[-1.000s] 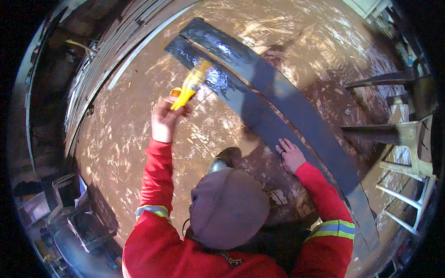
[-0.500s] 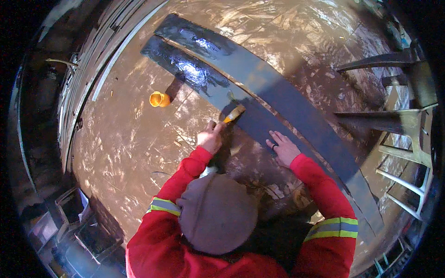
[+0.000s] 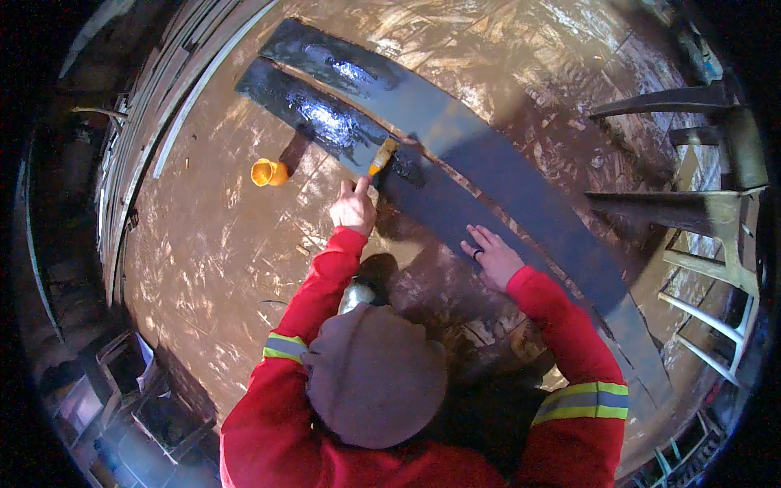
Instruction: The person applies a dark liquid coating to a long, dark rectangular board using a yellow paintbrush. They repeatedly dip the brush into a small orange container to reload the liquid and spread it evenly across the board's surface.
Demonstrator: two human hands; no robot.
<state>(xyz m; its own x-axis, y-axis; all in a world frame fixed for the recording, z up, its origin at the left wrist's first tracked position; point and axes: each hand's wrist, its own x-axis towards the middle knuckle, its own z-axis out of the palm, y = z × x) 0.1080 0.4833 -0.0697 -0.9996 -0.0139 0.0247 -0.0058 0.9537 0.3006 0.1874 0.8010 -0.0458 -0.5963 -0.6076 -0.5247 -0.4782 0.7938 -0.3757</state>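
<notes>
My left hand (image 3: 354,209) is closed round the yellow handle of a paintbrush (image 3: 381,158). The bristles rest on the nearer of two long grey panels (image 3: 446,202), beside a dark wet patch. My right hand (image 3: 495,259) is open, fingers apart, over that panel's near edge; a dark ring sits on one finger. The farther panel (image 3: 529,173) runs alongside, with a narrow gap between them. Glossy dark coating covers the far left ends of both panels. An orange cup (image 3: 269,172) lies tipped or leaning to the left of my left hand; its opening shows.
The panels lie on a brown, paint-smeared surface (image 3: 220,252). Long thin strips (image 3: 175,114) are stacked along the left edge. At the right stand dark metal legs or brackets (image 3: 651,203) and a pale ladder-like frame (image 3: 708,313). Boxes (image 3: 122,366) sit at lower left.
My left hand has moved the brush away from me and left along the nearer panel, and a dark wet patch now shows beside the bristles. My right hand has barely moved.
</notes>
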